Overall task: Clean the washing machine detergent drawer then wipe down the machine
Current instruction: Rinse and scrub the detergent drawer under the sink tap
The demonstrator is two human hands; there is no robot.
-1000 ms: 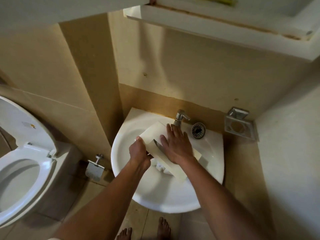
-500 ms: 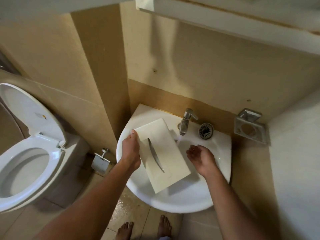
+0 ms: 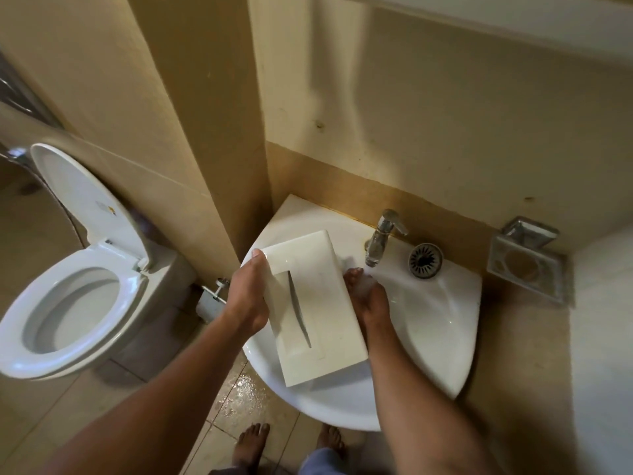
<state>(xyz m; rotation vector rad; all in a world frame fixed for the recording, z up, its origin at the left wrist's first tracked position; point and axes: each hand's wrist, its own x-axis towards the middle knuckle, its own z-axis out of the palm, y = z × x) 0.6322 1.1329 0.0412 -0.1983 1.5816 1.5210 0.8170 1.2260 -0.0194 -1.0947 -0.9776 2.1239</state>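
Over the white corner sink [image 3: 435, 323] I hold the white detergent drawer [image 3: 318, 310], its flat face up with a long dark slit down the middle. My left hand [image 3: 245, 296] grips its left edge, thumb on the top corner. My right hand [image 3: 368, 298] is at the drawer's right edge, under the chrome tap [image 3: 380, 240]. Water runs over its fingers, which look loosely cupped. Part of that hand is hidden behind the drawer.
A round metal drain cover [image 3: 425, 260] lies on the sink rim right of the tap. An empty soap holder [image 3: 525, 265] hangs on the right wall. A toilet [image 3: 68, 303] with raised lid stands left. The tiles by my bare feet [image 3: 250, 443] are wet.
My right hand left the drawer's face, went under the running tap, and now sits against the drawer's right edge. The drawer turned flatter, face up, still held by my left hand.
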